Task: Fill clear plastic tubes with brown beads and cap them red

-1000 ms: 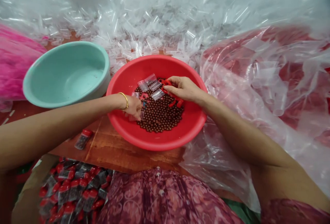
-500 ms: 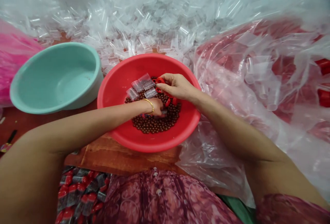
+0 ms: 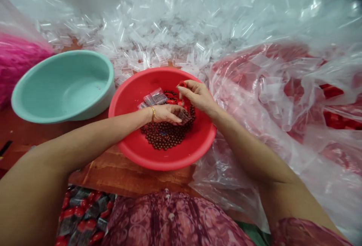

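Observation:
A red basin [image 3: 162, 162] holds many small dark brown balls [image 3: 161, 138]. Over the balls, my left hand [image 3: 168, 114] is closed on a clear plastic tube [image 3: 185, 117] with brown balls inside. Just to its right and farther back, my right hand [image 3: 198, 95] pinches a red cap [image 3: 182, 84] between thumb and fingers, apart from the tube. Several flat clear tubes [image 3: 155, 97] lie on the balls at the back left of the basin. Some loose red caps [image 3: 171, 102] sit between the hands, partly hidden by them.
To the left stands a turquoise basin [image 3: 63, 116]. Behind spreads a wide heap of clear tubes [image 3: 169, 31]. A big plastic bag [image 3: 254, 102] with red pieces covers the right side. Capped tubes [image 3: 82, 216] lie at the lower left, and a bag of pink pieces [image 3: 19, 65] at the far left.
My left hand has risen out of the balls with the tube, which now points right. My right hand has lifted a red cap from among the caps, slightly rightward.

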A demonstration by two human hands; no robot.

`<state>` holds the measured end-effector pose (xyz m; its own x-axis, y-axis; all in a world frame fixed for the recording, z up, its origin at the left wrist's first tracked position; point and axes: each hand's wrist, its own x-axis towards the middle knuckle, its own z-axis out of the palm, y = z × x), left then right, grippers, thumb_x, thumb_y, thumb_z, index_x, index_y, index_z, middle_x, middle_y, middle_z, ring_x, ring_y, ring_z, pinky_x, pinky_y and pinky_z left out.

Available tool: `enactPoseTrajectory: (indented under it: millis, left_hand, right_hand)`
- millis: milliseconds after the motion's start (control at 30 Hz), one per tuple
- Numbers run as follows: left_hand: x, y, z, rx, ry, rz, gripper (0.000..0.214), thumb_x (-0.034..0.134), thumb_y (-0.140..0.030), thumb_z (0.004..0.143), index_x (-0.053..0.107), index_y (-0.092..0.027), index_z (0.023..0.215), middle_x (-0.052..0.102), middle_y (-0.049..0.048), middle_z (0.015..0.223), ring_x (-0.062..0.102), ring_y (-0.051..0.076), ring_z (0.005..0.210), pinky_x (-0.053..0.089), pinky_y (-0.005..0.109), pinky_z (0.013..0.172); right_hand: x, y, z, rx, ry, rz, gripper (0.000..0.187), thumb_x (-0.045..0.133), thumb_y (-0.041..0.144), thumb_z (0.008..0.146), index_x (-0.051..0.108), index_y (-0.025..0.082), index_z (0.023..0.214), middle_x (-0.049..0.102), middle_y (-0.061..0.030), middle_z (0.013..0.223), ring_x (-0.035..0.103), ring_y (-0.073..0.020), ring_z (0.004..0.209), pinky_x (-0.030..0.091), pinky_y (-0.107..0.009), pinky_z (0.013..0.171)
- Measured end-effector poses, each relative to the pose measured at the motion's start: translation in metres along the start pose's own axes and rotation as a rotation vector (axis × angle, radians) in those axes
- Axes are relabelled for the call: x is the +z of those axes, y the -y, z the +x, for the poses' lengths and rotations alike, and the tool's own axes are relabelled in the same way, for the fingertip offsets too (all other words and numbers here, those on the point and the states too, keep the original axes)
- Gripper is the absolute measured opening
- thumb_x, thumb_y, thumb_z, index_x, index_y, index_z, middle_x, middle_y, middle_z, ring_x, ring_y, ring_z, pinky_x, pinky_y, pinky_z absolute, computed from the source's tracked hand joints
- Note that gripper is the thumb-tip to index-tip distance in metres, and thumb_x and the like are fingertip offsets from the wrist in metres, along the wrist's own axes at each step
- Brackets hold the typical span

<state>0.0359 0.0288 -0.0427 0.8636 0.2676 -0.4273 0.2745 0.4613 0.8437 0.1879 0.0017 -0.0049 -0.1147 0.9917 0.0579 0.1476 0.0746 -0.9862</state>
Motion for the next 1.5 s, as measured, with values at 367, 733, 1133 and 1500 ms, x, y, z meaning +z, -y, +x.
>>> enactPoseTrajectory:
  millis: [367,733,1133,1500]
  left_hand:
    - [0.029,-0.02,-0.062,0.327,-0.275,-0.151,0.021,0.063,-0.018,0.076,0.052,-0.015,0.094,0.06,-0.0006,0.082,0.058,0.007,0.069,0.049,0.025,0.072]
    - [0.029,-0.008,-0.07,0.319,-0.406,-0.228,0.026,0.065,-0.027,0.074,0.051,-0.014,0.092,0.067,0.0049,0.084,0.059,0.007,0.054,0.038,0.016,0.045]
    - [0.033,-0.013,-0.068,0.265,-0.32,-0.137,0.018,0.053,-0.017,0.063,0.053,-0.013,0.08,0.06,0.0006,0.06,0.05,0.008,0.047,0.038,0.019,0.043]
    - [0.033,-0.013,-0.069,0.377,-0.363,-0.116,0.024,0.055,-0.011,0.054,0.053,-0.014,0.078,0.06,-0.0027,0.062,0.05,0.006,0.047,0.039,0.017,0.046]
  right_hand:
    - [0.0,0.004,-0.002,0.144,-0.044,0.064,0.032,0.059,0.048,0.068,0.047,0.02,0.077,0.053,0.008,0.057,0.045,-0.0062,0.035,0.035,-0.021,0.036]
    - [0.005,0.01,-0.008,0.198,0.092,0.202,0.029,0.071,0.038,0.06,0.052,0.019,0.071,0.038,0.0115,0.041,0.028,-0.0029,0.03,0.032,-0.019,0.031]
    - [0.01,0.034,-0.012,-0.075,0.307,-0.196,0.019,0.066,0.029,0.064,0.056,0.015,0.072,0.053,0.0026,0.062,0.046,-0.0073,0.054,0.039,-0.02,0.05]
    - [0.016,0.028,-0.013,0.149,0.127,-0.041,0.027,0.057,0.042,0.069,0.055,0.017,0.08,0.042,0.0073,0.051,0.033,-0.0055,0.038,0.029,-0.02,0.038]
